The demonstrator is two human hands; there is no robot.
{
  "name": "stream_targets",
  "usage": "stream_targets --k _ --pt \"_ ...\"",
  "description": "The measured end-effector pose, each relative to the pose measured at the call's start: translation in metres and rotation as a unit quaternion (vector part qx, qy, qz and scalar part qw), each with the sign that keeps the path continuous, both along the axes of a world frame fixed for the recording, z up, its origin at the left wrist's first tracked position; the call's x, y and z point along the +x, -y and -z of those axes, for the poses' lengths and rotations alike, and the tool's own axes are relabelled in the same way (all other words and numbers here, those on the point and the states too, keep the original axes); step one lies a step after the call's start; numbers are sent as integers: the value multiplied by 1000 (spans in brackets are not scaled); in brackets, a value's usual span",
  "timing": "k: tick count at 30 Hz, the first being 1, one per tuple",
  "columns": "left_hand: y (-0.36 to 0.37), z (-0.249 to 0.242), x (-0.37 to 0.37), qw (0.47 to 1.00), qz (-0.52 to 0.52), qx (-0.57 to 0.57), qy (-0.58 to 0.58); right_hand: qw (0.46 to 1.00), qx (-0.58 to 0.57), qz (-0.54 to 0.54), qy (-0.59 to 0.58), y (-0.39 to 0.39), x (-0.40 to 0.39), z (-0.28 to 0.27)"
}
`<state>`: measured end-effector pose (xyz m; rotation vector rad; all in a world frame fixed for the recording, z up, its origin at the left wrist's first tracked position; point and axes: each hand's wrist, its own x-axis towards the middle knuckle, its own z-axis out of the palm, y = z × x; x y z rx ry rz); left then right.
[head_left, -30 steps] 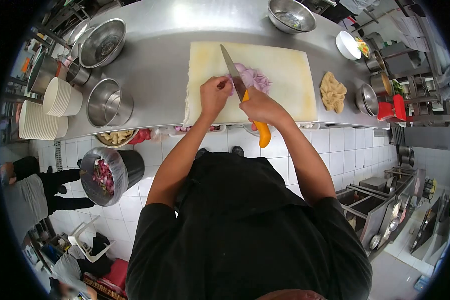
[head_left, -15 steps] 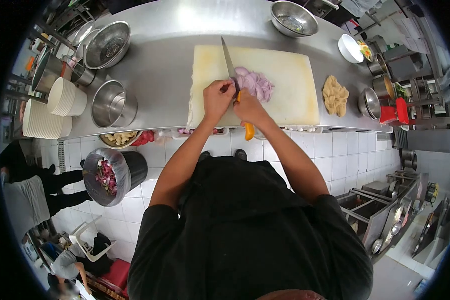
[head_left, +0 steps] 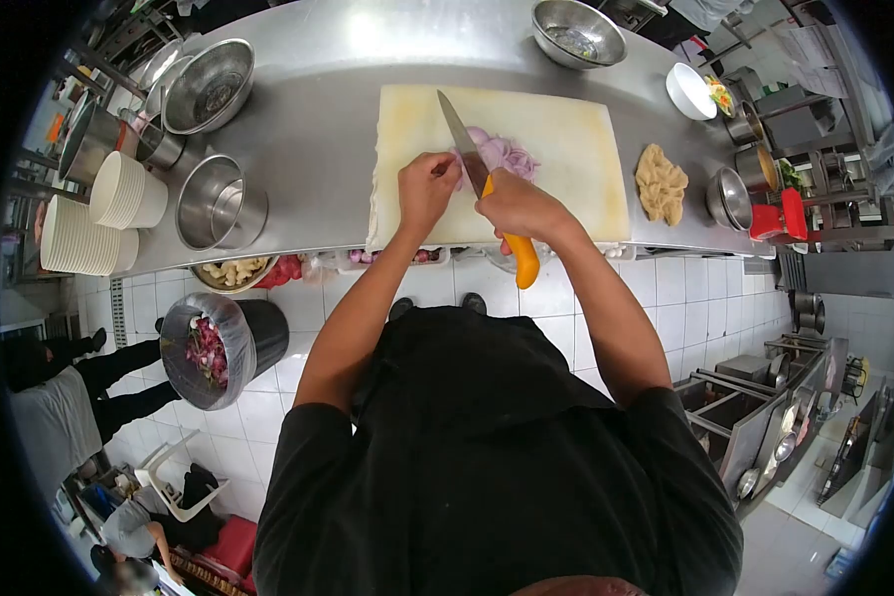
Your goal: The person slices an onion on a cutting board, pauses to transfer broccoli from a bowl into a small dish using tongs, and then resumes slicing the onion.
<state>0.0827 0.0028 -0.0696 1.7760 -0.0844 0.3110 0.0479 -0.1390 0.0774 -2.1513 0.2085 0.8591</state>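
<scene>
Since half a second ago our knife [head_left: 464,145] has tipped back up: the blade now slants from upper left down to the orange handle, more of which shows below our right hand [head_left: 520,207]. We read this as the lift between strokes, the slicing of the onion mid-run.

Steel counter [head_left: 318,139]: long, brushed, glossy under the overhead light, curved by the lens.

Cutting board [head_left: 576,169]: pale yellowish slab, rectangular, the left edge worn and rough-looking. It lies on the counter in front of us.

Round steel vessels to the left: a wide bowl [head_left: 206,84] and a straight-walled pot [head_left: 219,204]. Beside them, stacked white bowls [head_left: 124,191], ribbed in profile.

Below the counter edge, a black bin [head_left: 223,348] lined with clear plastic, purple skins inside.

Right of the board, a lumpy tan heap [head_left: 661,183]; we cannot tell what it is.

Sliced onion [head_left: 507,154]: pale purple, thin curved leaves, fanned near the middle of the board just right of the blade.

Our right hand is clenched around the handle. Our left hand [head_left: 425,187] is curled with fingertips pressing on the uncut piece, touching the blade's left side; the piece itself is mostly hidden.
</scene>
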Motion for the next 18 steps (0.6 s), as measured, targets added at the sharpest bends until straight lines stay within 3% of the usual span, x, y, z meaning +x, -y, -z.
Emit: stream_targets --k 18 --pt "-2 -2 -1 1000 5 -10 -21 999 15 23 47 -8 -1 22"
